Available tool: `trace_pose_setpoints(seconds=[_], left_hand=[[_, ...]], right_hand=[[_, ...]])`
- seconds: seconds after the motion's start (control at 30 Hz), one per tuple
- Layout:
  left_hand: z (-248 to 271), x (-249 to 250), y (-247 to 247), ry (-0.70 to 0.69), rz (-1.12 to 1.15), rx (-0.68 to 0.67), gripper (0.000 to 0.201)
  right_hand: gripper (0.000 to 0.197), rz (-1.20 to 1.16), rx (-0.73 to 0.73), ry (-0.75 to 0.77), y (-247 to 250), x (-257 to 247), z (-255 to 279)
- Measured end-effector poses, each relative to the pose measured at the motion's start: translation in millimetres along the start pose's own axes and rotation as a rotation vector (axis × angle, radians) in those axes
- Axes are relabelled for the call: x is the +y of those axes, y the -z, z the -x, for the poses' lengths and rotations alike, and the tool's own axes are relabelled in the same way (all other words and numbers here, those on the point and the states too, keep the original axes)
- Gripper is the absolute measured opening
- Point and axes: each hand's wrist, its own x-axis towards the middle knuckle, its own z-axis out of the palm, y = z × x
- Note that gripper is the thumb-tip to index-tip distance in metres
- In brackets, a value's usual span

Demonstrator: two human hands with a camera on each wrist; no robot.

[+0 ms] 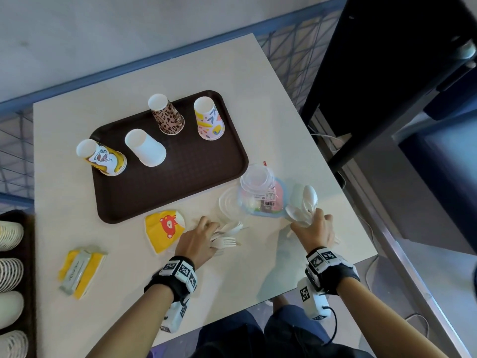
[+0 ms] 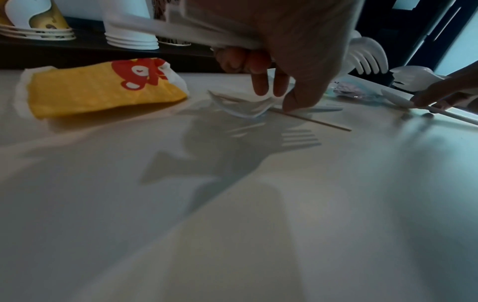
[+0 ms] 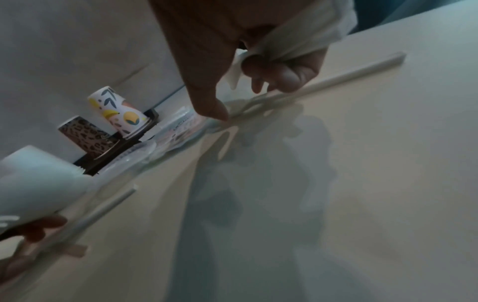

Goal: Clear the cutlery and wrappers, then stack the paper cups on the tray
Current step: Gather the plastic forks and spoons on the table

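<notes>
Several upside-down paper cups stand on the brown tray [image 1: 180,182]: yellow cartoon [image 1: 103,157], white [image 1: 145,148], leopard [image 1: 167,115] and floral [image 1: 209,118]. My left hand [image 1: 209,228] grips a bundle of white plastic forks [image 1: 227,239], and its free fingers [image 2: 258,85] reach down to a clear wrapper [image 2: 243,106] and a thin wooden stick [image 2: 310,120] on the table. Further right, my right hand [image 1: 315,218] grips a bunch of white plastic spoons [image 1: 307,200], with thumb and finger low over a white straw [image 3: 336,79]. A yellow bear wrapper [image 1: 164,231] lies left of my left hand.
Clear plastic lids [image 1: 258,177], a labelled plastic packet [image 1: 268,200] and a clear round lid [image 1: 229,202] lie beside the tray's near right corner. A yellow tissue packet [image 1: 80,271] lies at the near left. Another tray of cups [image 1: 10,267] sits at the far left edge.
</notes>
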Motion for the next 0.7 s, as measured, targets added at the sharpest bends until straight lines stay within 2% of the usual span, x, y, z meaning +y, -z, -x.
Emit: trace_pose_setpoints(seconds=[0.17, 0.37, 0.43, 0.57, 0.7], left_hand=[[-5, 11, -3, -0.041, -0.001, 0.025, 0.050], [-3, 17, -10, -0.078, 0.010, 0.037, 0.036], [5, 15, -9, -0.095, 0.033, 0.022, 0.036], [14, 13, -2, -0.074, 0.142, 0.142, 0.036], [16, 23, 19, -0.015, 0.269, 0.234, 0.040]], right_hand=[[0.042, 0.171, -0.028, 0.087, 12, 18, 1], [0.025, 0.224, -0.044, 0.147, 17, 31, -2], [0.020, 0.187, -0.026, 0.160, 17, 30, 2], [0.023, 0.055, 0.019, 0.170, 19, 23, 14], [0.029, -0.120, -0.059, 0.159, 22, -3, 19]])
